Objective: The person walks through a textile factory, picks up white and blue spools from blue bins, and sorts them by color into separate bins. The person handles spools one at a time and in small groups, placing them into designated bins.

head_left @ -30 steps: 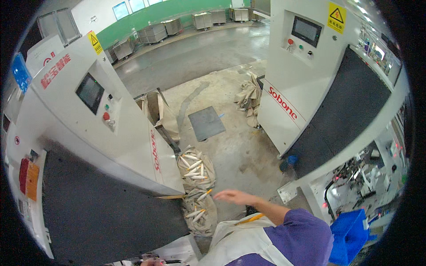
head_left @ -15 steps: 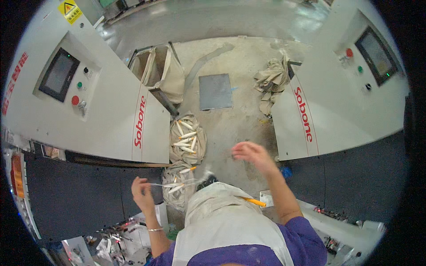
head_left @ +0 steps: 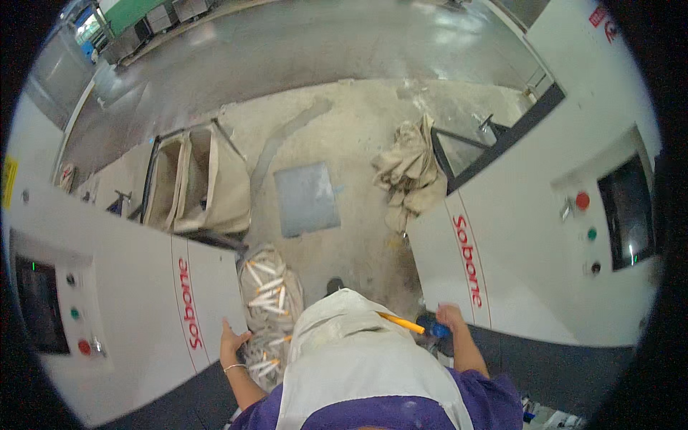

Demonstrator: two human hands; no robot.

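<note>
My left hand (head_left: 231,345), with a bracelet at the wrist, has its thumb and forefinger apart and nothing visible between them. It is beside the left machine's white panel (head_left: 147,308). Close to its right are two cloth sacks, the farther sack (head_left: 292,287) and the nearer one, both with white, orange-ended yarn bobbins (head_left: 270,284). My right hand (head_left: 450,317) is curled, with nothing visible in it, near a blue object (head_left: 434,327) whose kind I cannot make out. An orange stick (head_left: 401,322) pokes out of my light apron (head_left: 373,362).
Machine cabinets with screens and buttons flank me, including the right cabinet (head_left: 530,251). A two-part canvas bin (head_left: 229,190) stands ahead left. Crumpled cloth (head_left: 412,168) lies ahead right. A grey square plate (head_left: 308,199) is set in the floor between them.
The view has shifted toward the aisle. Both hands have dropped nearer my sides. The thin white strand at my left hand no longer shows; my right hand has gone from spread to curled.
</note>
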